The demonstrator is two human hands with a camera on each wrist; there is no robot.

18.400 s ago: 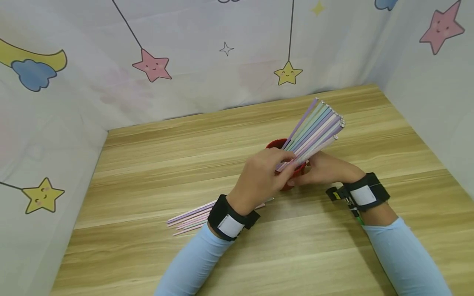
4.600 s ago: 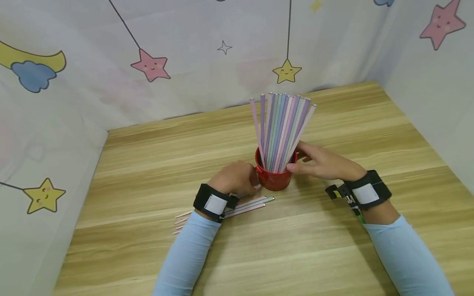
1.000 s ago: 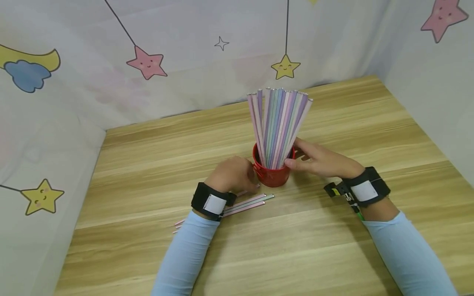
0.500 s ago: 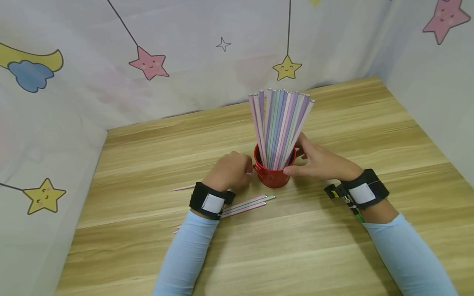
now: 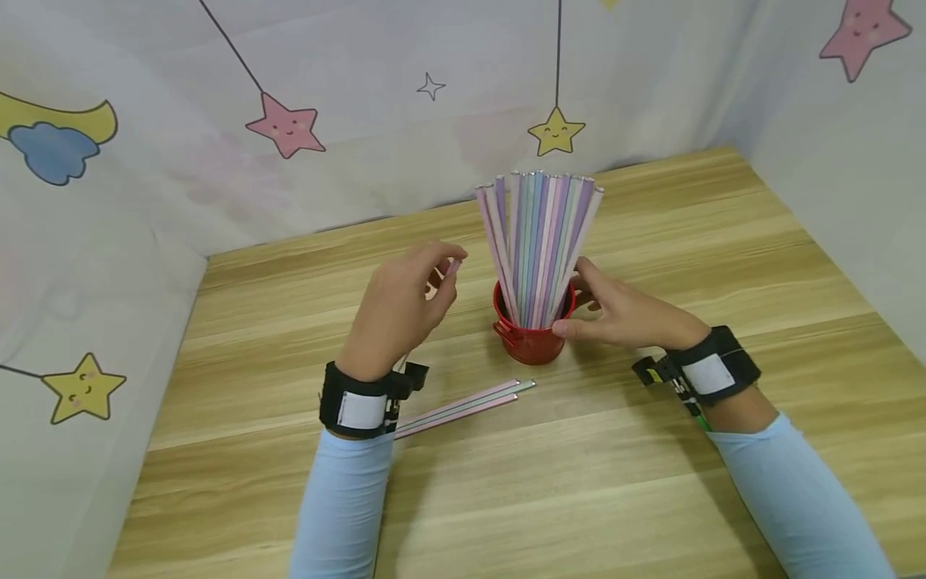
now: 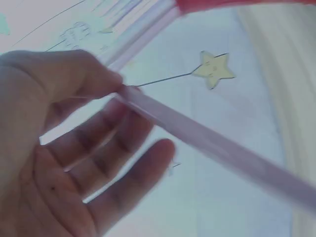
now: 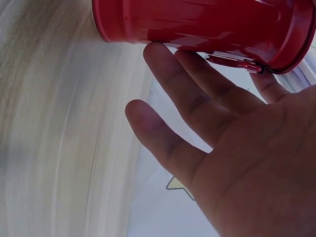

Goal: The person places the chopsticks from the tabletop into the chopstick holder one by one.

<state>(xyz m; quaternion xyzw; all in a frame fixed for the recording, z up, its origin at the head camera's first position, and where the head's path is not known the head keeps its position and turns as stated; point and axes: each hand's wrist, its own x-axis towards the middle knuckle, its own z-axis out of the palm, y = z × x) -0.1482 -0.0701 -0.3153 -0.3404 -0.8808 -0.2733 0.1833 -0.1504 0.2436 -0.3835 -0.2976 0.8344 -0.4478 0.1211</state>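
Note:
My left hand (image 5: pixel 405 301), raised left of the small red bucket (image 5: pixel 534 347), pinches a slim pale-purple stick (image 6: pixel 212 143) near one end between thumb and forefinger. The other fingers of that hand are spread loosely in the left wrist view, and in the head view the hand hides most of the stick. A fanned bunch of pastel sticks (image 5: pixel 538 241) with shiny ends stands upright in the bucket. On the bucket's right side my right hand (image 5: pixel 629 314) holds it, thumb at the front rim and fingers behind. In the right wrist view its fingertips (image 7: pixel 160 57) are against the red wall.
A few more pastel sticks (image 5: pixel 463 408) lie on the wooden table (image 5: pixel 550 482) in front of the bucket, their left ends hidden by the left wrist. A white cloth backdrop (image 5: pixel 383 153) with printed stars encloses the back and sides.
My left hand has risen from beside the bucket's base, moving up and left with the stick. Fewer sticks lie on the table than before, and more stand in the bucket. The right hand stays at the bucket.

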